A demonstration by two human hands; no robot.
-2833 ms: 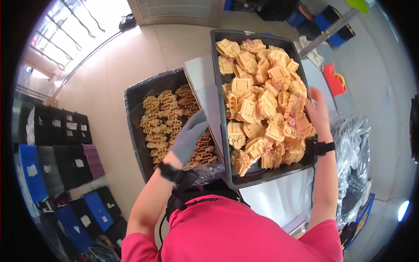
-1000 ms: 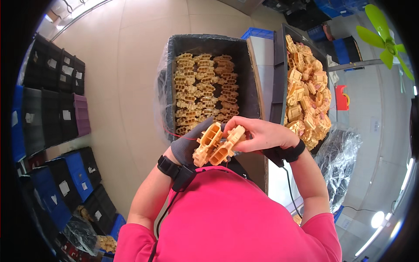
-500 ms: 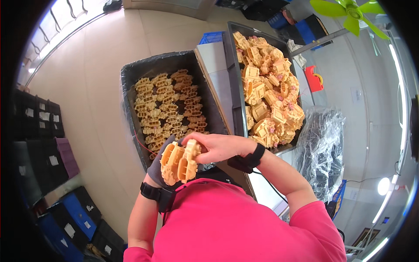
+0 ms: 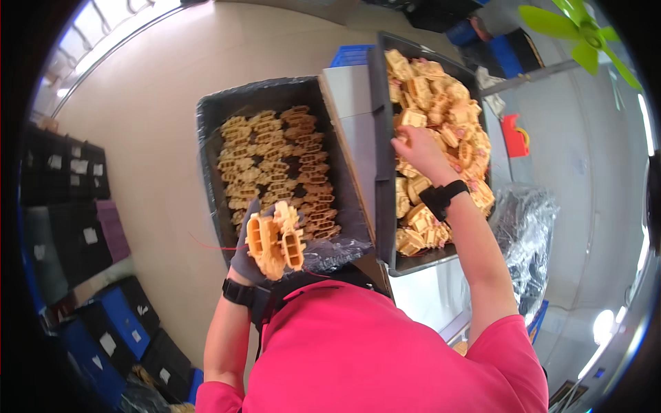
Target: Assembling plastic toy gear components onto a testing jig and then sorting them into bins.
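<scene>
My left hand (image 4: 248, 265), in a grey glove, grips two cream-yellow plastic housings (image 4: 266, 242) with slotted openings, held side by side over the near end of the left bin. A thin red wire (image 4: 213, 246) shows beside them. Out to the right, my bare right hand (image 4: 417, 146) reaches over the right bin's heap of similar plastic housings (image 4: 441, 103). Its thumb and forefinger are bent and slightly apart, close to one housing (image 4: 413, 118); I see nothing held between them. Both wrists wear black bands.
The left black bin (image 4: 206, 148), lined with dark plastic, holds housings in neat rows. The right dark bin (image 4: 383, 172) has high walls. Clear plastic wrap (image 4: 527, 227) covers something at right. Stacked crates (image 4: 65, 172) stand far left; a green fan (image 4: 585, 33) hangs upper right.
My right hand has let go of the housings at my left hand and moved right and up, over the right bin. My left hand still holds the pair.
</scene>
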